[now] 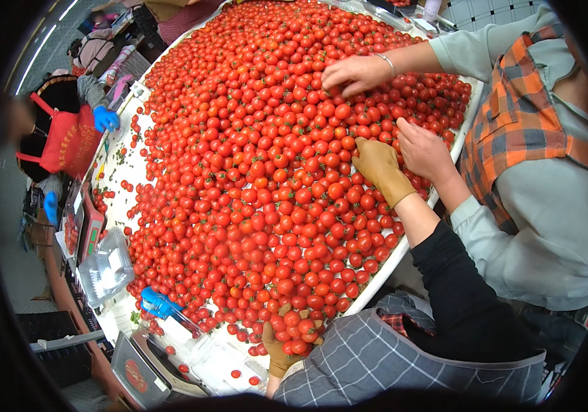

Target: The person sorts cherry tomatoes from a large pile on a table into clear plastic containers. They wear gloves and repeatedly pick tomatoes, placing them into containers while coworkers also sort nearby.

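A huge heap of red cherry tomatoes (252, 154) covers the white table. My left hand (279, 350), in a tan glove, cups several cherry tomatoes (294, 332) at the table's near edge, against the grey checked apron (402, 360). My right hand (382, 167), also in a tan glove and with a black sleeve, reaches far forward to the right side of the heap. Its fingertips touch tomatoes there; whether they grip any cannot be told. A co-worker's bare hand lies right beside it, and the co-worker's other hand is on the tomatoes farther up.
Clear plastic clamshell boxes (106, 268) stand at the left edge. A blue-topped item (160, 303) and a scale (142, 368) are at the lower left. A co-worker in an orange checked apron (520, 113) is close on my right; another wears blue gloves (106, 119) across the table.
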Demonstrator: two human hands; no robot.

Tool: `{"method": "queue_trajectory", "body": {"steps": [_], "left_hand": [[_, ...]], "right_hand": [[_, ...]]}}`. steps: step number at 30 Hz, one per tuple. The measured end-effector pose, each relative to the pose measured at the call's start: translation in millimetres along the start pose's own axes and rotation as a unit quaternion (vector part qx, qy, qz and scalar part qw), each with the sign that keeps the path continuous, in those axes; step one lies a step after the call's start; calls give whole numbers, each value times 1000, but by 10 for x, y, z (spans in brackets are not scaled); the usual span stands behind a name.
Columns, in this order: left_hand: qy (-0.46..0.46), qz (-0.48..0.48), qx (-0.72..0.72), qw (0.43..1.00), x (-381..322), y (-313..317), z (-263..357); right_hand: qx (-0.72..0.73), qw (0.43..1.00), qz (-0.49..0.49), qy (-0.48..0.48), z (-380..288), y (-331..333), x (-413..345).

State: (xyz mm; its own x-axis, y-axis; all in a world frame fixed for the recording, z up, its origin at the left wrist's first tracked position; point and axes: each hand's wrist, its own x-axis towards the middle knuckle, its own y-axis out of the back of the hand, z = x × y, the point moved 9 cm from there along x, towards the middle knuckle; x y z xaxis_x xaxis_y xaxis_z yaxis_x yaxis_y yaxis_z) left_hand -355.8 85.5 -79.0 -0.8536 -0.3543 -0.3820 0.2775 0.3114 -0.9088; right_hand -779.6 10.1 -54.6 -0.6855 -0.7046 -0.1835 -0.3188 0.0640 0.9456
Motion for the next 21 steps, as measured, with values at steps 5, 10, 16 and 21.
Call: {"method": "queue_trajectory", "body": {"steps": [5,10,16,21], "left_hand": [[-13,-1,49,999,-42,-7,14],[-17,63,225,972,-34,-15,63],[35,63,195,978,-14,-2,-16],[65,58,184,979,-19,-22,-93]], "right_hand": [[53,993,91,56,-177,195,-294],[232,939,176,182,-566,377,-772],[417,884,67,199,-896,512,-1422],[537,808,17,243,-921,565,-1850]]}}
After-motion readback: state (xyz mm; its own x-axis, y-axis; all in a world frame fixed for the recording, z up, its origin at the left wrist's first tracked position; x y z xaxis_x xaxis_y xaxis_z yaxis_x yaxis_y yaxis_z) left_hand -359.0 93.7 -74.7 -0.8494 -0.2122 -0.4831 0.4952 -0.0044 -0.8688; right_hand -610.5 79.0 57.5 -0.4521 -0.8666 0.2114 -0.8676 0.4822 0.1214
